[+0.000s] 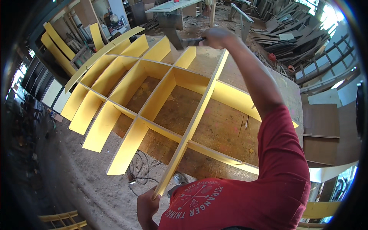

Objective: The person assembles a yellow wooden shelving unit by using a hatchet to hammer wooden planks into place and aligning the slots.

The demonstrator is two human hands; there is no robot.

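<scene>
Red sleeve and shirt fill the frame at five o'clock, and just left of them, at six o'clock, the left hand (147, 207) is wrapped around the near end of a long yellow board (195, 119) that stands on edge and runs up toward twelve. At its far end the right hand (215, 37) is clenched around a dark tool (191, 41), raised just above the board's tip. That board sits slotted into a yellow lattice frame (126, 92) of crossing slats lying flat on the bench (283, 96). I'd judge a hard knock could jump the long board out of its notches or split a thin slat, since only one hand steadies it; a glancing blow could also skid the frame. Bare, worn brown wood shows through the cells. Below, at seven o'clock, cables (142, 172) coil on a dusty floor (88, 184); stacked planks (283, 27) crowd one o'clock
</scene>
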